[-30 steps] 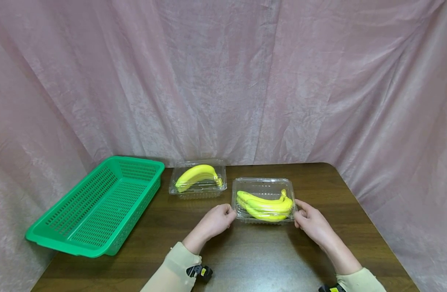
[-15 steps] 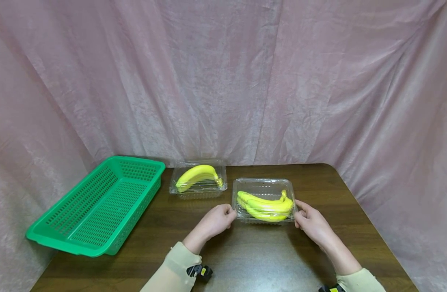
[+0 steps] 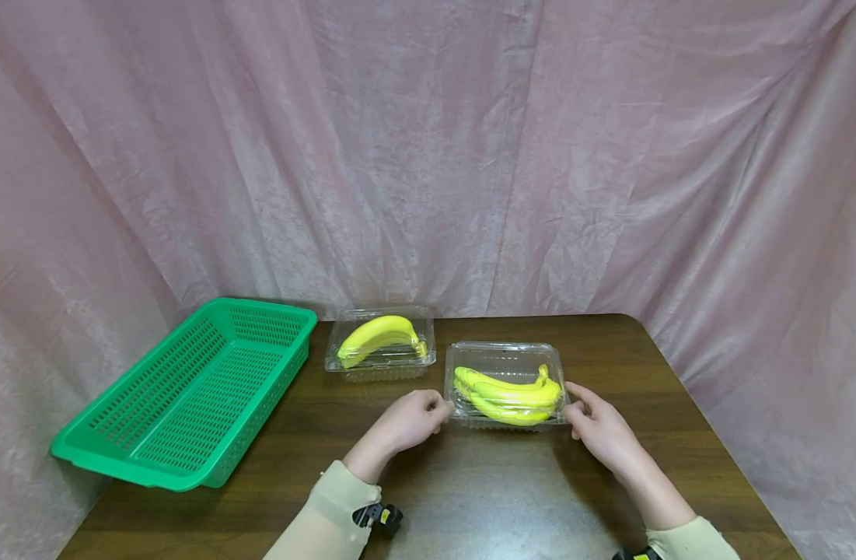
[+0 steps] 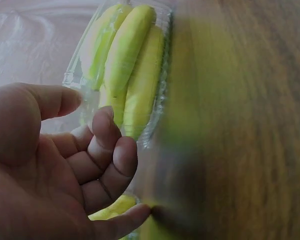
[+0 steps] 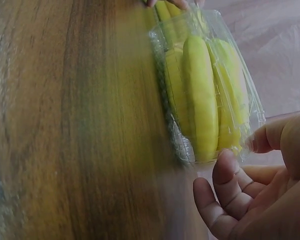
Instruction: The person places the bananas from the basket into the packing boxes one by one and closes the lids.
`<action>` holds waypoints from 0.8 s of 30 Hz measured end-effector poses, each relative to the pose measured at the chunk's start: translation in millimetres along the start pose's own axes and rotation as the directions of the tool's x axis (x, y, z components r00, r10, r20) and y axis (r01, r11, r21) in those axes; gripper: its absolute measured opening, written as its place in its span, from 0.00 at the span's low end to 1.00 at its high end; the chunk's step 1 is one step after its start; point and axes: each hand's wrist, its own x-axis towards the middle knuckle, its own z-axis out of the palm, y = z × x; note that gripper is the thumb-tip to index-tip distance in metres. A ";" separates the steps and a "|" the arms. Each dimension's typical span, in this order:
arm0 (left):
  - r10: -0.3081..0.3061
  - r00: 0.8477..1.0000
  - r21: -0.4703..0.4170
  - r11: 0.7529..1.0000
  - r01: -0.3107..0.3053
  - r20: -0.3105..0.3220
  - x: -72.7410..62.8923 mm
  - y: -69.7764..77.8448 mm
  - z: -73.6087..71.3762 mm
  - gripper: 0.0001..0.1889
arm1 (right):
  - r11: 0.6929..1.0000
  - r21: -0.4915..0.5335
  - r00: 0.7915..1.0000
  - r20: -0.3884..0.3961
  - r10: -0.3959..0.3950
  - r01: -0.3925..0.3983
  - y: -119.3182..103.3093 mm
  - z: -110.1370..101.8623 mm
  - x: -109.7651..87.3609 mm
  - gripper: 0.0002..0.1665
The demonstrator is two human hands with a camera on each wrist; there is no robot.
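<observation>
A clear plastic clamshell box stands on the table with a bunch of yellow bananas inside, its lid down. My left hand is at the box's front left corner. In the left wrist view the thumb and loosely bent fingers stand apart, with nothing pinched between them. At the front right corner is my right hand, thumb and forefinger spread close to the rim. The right wrist view shows its other fingers loosely curled; whether the thumb touches the plastic I cannot tell.
Behind and to the left sits a second clear box holding bananas. A green slotted plastic basket stands at the table's left side. Pink curtains hang behind the brown wooden table.
My left hand has drawn slightly left and my right hand slightly right, away from the box corners. Both boxes and the basket stay in place.
</observation>
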 end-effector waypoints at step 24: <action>0.110 0.964 0.210 0.976 -0.059 -0.243 -10.7 26.2 0.8 0.15 | 0.929 -0.274 0.953 -0.100 -0.285 0.249 -1.3 3.4 -23.3 0.44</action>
